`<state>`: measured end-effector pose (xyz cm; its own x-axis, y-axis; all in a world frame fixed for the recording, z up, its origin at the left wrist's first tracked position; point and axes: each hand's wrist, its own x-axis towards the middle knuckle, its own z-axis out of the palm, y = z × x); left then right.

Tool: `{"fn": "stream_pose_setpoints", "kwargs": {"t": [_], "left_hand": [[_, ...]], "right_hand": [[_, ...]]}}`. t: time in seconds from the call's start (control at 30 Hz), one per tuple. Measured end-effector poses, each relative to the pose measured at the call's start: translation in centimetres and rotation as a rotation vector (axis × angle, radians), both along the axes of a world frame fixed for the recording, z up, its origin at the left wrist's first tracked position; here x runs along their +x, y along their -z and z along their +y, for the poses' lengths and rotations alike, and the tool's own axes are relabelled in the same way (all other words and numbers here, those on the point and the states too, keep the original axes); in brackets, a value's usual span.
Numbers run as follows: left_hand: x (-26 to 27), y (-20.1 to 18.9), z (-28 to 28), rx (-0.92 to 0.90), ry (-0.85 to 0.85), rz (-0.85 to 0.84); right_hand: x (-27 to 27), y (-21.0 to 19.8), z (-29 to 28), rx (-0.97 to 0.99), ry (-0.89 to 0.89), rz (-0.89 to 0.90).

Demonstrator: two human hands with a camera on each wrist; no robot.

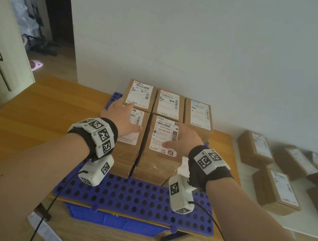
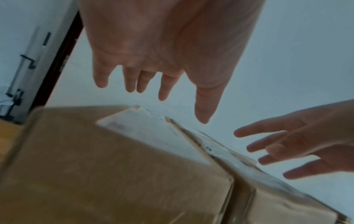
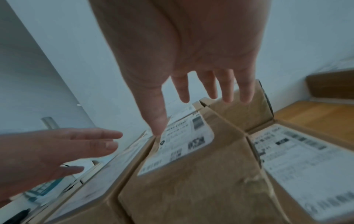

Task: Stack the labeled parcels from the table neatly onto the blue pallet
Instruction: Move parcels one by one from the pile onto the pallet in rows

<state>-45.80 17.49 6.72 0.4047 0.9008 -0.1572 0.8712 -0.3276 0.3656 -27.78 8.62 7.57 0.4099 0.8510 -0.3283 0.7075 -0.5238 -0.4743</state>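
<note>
Both hands, left hand [image 1: 121, 117] and right hand [image 1: 185, 141], hover spread wide, holding nothing, over parcels [image 1: 164, 121] stacked on the pallet [image 1: 135, 199] beneath them. More boxes [image 1: 275, 187] lie on a white table [image 1: 305, 227] right of the right hand; a pale wall [image 1: 209, 44] rises beyond the fingertips.

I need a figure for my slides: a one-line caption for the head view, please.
Both open hands, left hand and right hand, over labeled parcels stacked on the blue pallet.

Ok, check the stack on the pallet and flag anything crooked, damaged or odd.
Nothing serious stands out. The parcels sit in tidy rows on the blue pallet. The front right stack has wrinkled tape on its near side, and a lower parcel shows beside it, so the top layer is unfinished there.
</note>
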Motion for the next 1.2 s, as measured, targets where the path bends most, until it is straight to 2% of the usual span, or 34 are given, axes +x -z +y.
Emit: {"fn": "stream_pose_setpoints", "kwargs": {"t": [0.17,0.3,0.43,0.63,0.9,1.2], "left_hand": [[2.6,-3.0,-0.4,0.069,0.149,0.003],[6.0,-4.7,-1.5,0.123,0.303,-0.014],[10.1,-5.7,-4.1,0.145,0.468,0.006],[15.5,-6.1,-8.7,0.187,0.604,0.053],[23.8,-5.6,-14.5,0.217,0.682,0.143],[36.6,-4.0,-22.1,0.211,0.666,0.224]], "right_hand": [[1.4,-2.8,-0.5,-0.014,-0.048,-0.236],[3.4,-4.4,-2.7,0.002,0.071,-0.206],[5.1,-5.4,-5.8,0.029,0.137,-0.277],[9.1,-5.3,-10.9,-0.019,0.258,-0.333],[16.9,-4.5,-18.7,0.028,0.383,-0.324],[29.9,-2.3,-26.2,0.032,0.378,-0.261]]}}
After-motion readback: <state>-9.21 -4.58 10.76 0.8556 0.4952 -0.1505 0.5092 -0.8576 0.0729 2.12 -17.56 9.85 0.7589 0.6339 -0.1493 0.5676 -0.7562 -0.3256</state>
